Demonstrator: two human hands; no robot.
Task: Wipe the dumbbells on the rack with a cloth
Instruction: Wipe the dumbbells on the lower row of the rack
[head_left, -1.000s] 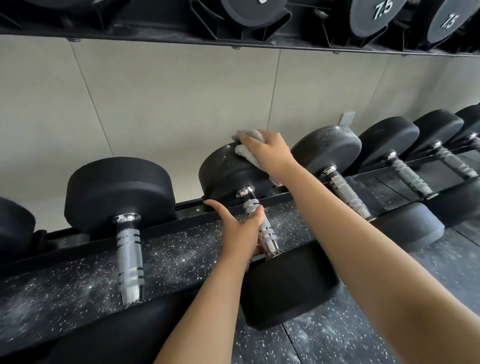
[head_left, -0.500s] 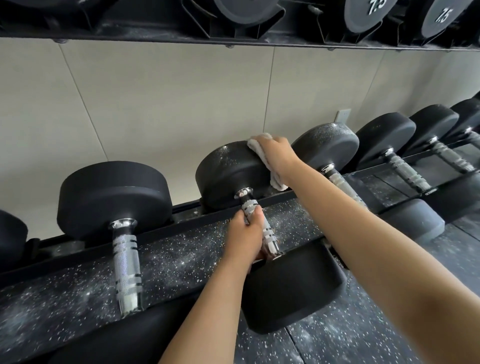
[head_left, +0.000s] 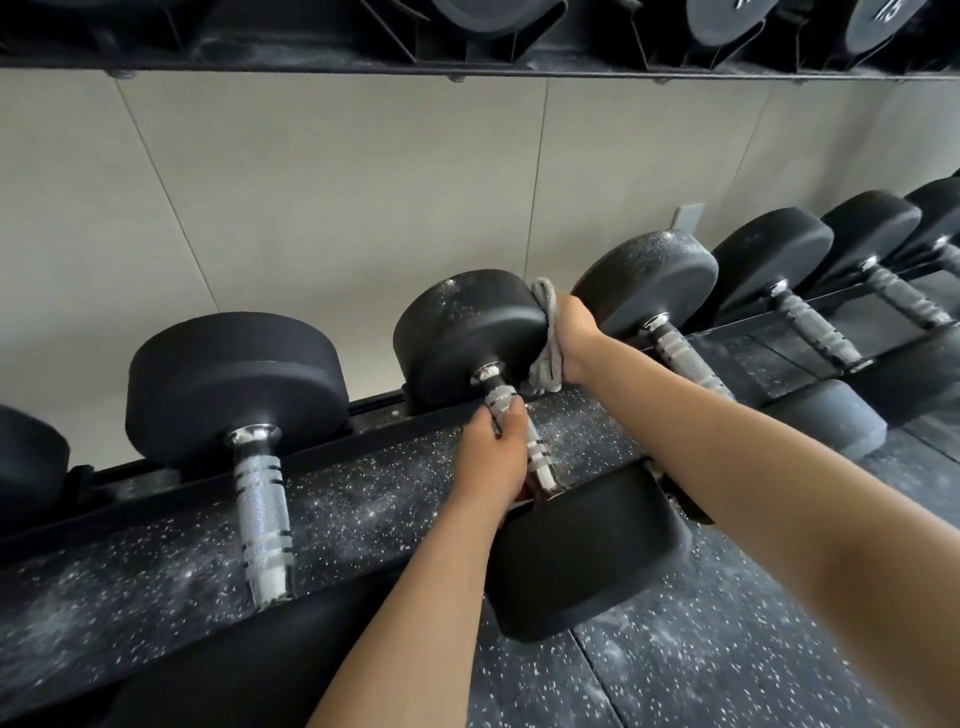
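Crowding the cloth (head_left: 546, 332), neighbouring dumbbell (head_left: 652, 283).

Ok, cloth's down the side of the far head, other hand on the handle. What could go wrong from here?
1. The right hand presses the cloth into the narrow gap between the far head and the neighbouring head; if either dumbbell rolls, fingers could get pinched.
2. The left hand grips the handle, and the near head hangs low in front; a tug might pull it off the rack.
3. White specks atop the far head may get missed.
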